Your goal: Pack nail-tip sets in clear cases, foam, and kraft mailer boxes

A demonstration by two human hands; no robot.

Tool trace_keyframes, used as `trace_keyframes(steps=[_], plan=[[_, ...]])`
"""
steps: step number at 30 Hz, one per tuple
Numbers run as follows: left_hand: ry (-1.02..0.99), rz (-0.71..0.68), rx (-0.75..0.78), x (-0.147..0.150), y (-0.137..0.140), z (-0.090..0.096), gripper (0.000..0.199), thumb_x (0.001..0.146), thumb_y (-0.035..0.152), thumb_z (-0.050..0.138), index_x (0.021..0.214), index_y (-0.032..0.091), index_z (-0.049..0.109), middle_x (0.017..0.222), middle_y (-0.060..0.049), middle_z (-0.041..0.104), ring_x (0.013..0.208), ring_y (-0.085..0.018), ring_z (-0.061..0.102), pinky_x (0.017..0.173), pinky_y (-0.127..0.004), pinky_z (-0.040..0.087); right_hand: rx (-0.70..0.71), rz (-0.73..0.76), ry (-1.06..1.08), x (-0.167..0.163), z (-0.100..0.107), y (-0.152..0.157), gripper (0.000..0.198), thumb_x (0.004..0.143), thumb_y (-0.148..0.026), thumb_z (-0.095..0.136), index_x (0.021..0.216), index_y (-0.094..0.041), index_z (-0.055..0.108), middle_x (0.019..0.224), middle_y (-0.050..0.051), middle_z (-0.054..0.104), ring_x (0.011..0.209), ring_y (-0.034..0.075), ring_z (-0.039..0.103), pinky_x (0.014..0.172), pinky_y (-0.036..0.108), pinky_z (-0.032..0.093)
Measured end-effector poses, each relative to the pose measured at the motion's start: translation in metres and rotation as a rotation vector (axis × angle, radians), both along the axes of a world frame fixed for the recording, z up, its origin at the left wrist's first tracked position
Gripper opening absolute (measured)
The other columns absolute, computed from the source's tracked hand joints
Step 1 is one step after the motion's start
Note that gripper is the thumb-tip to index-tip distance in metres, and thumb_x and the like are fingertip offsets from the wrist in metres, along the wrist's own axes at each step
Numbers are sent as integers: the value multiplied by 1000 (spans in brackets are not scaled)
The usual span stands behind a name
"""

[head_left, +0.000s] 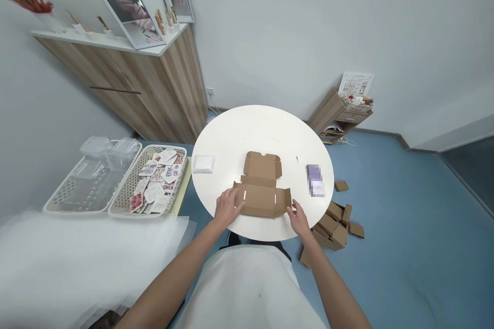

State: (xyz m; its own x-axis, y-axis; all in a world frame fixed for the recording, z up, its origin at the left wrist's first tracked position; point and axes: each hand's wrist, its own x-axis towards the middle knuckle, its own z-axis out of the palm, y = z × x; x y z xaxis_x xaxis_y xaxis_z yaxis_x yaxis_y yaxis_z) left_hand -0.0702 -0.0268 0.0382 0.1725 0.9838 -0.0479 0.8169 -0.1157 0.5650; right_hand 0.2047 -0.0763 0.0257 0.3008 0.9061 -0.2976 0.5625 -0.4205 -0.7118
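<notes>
Near the front edge of the round table (262, 126), a cardboard box (260, 199) lay opened out and partly folded, the left hand (227, 206) rested half-curled at its left flap (241, 193), whether pinching could not be told, the right hand (298, 218) sat narrowly open by its right flap (283, 197).

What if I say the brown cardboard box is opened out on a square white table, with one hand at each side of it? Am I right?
Almost! The white table isn't square: the head view shows it has a rounded edge. The brown cardboard box is opened out on it, with the left hand and right hand at its sides.
</notes>
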Motion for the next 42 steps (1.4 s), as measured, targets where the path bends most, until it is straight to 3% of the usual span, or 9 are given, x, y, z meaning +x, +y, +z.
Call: trace_keyframes(steps=[4,8,15,25,31,37,42], plan=[[71,-223,24,6,-15,-3,50,64,43,61,108,22,48,119,-9,47,116,-27,36,96,-43,24,13,-28,-102,9,5,6,56,78,-44,39,126,-16,36,124,14,45,104,24,51,82,37,43],[135,-318,-3,16,-19,-8,51,59,44,65,102,21,51,120,-10,45,116,-28,33,97,-47,19,-19,13,-112,14,12,27,57,78,-46,38,126,-16,36,126,13,43,114,25,43,89,39,38],[216,-315,-39,30,-9,-15,62,62,38,64,117,24,40,124,-11,43,117,-29,33,98,-48,17,-95,88,-8,8,18,85,56,76,-47,40,122,-15,42,125,12,45,115,23,42,93,38,35],[375,-352,-184,42,18,-7,113,44,49,72,135,21,11,142,-15,13,128,-35,12,99,-48,16,-123,104,175,7,-10,152,41,76,-39,42,109,-17,51,101,8,60,88,18,55,76,30,41],[472,-378,-204,51,36,2,123,38,54,72,136,17,7,143,-16,6,129,-35,5,101,-49,9,-108,174,89,6,-22,159,22,76,-35,37,77,-21,52,65,-1,53,59,15,47,56,27,36],[501,-382,-187,54,46,5,114,49,54,65,137,14,4,143,-14,3,129,-34,-3,101,-49,5,-86,222,93,3,-14,150,20,76,-34,35,67,-21,46,59,-2,47,54,13,42,52,25,32],[524,-451,-163,56,42,1,103,55,45,61,136,11,7,143,-14,10,130,-32,-3,100,-53,3,-96,270,-9,1,-2,134,24,78,-34,31,72,-20,49,61,-1,50,57,14,46,54,25,35]])
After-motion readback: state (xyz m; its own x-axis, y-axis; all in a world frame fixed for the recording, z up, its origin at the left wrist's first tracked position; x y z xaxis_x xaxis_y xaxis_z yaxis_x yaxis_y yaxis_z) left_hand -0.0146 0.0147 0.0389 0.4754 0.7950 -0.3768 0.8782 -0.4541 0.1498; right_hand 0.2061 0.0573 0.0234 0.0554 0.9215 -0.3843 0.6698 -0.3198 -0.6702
